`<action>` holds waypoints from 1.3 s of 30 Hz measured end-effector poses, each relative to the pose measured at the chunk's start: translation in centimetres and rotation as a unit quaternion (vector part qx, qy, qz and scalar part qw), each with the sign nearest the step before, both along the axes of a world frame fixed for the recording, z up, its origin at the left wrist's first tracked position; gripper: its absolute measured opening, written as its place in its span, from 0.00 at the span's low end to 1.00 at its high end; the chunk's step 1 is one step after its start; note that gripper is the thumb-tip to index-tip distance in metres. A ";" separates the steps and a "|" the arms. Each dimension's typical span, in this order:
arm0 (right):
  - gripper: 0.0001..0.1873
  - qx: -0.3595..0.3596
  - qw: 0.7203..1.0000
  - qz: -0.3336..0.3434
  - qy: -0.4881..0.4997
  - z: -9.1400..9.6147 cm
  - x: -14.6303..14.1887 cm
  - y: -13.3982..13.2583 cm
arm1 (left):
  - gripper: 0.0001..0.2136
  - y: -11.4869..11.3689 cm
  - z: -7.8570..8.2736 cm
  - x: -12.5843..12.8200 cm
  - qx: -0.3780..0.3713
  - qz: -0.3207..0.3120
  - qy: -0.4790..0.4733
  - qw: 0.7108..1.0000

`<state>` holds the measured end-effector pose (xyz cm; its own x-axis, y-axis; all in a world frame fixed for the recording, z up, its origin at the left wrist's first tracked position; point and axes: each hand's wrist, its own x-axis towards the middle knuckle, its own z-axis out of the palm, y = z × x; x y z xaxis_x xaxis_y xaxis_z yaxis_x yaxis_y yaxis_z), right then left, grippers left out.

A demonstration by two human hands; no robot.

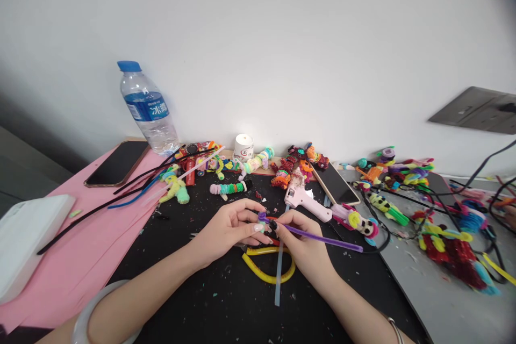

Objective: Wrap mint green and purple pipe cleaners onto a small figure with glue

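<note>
My left hand is closed, pinching the curled end of a purple pipe cleaner between thumb and fingers, with a bit of pale green fuzz at the fingertips. Facing it, my right hand grips the same purple pipe cleaner near the curl. Its straight length sticks out to the right over that hand. Below the fingers, a yellow pipe cleaner lies bent into a loop on the black mat. A translucent glue stick crosses the loop. Just beyond my hands lies a pale pink glue gun.
Colourful pipe-cleaner figures line the wall, with more at right among black cables. A water bottle, a paper cup, a dark phone, another phone and a white box surround the mat.
</note>
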<state>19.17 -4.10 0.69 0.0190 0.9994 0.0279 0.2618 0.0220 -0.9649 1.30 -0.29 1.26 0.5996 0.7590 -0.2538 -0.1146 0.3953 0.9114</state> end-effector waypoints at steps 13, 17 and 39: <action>0.07 0.039 0.999 0.003 -0.029 0.4 -0.3 -0.2 | 0.09 -0.3 -0.9 0.0 0.139 0.030 0.072 0.987; 0.08 0.116 0.988 0.013 -0.104 0.1 -0.5 -0.7 | 0.10 -0.5 -0.7 0.0 0.199 0.049 0.103 0.973; 0.24 0.072 0.836 -0.143 -0.524 -1.2 5.2 3.0 | 0.15 1.2 -0.6 -0.7 0.075 0.142 0.018 0.987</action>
<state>24.37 -1.07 -0.55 0.1475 0.9429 0.2986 0.9767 -0.0913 -0.1941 0.58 0.89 0.66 0.3495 0.9258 -0.1438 -0.1677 0.2128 0.9626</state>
